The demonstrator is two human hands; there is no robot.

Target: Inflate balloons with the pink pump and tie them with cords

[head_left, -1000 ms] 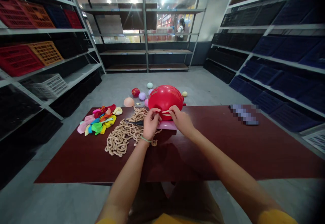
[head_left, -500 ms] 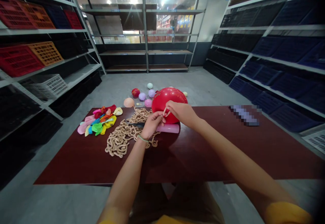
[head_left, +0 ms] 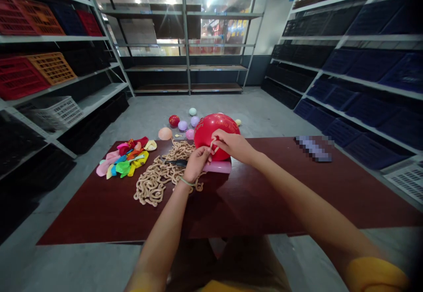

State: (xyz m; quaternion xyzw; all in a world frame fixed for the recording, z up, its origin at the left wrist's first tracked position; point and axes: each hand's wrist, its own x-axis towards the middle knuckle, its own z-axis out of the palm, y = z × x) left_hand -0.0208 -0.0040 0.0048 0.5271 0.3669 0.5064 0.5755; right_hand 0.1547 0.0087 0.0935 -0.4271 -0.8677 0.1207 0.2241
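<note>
**Right hand up onto the balloon front since a second ago**

Right hand [head_left: 234, 145] was low at the balloon's base, now lies across the front of the red balloon [head_left: 211, 129]. Left hand barely moved. Balloon sits at the far middle of the table [head_left: 280, 195], against a pink tube [head_left: 220, 167], dead ahead and touching both hands. Left hand [head_left: 197, 162] is lower and nearer the body, fingers curled shut on the end of the beige cord [head_left: 155, 177]. Right fingers pinch narrow on the same strand, which runs short and steep between the hands. Right forearm comes in diagonally, palm down. Flat balloons [head_left: 124, 162] lie well left.
</note>
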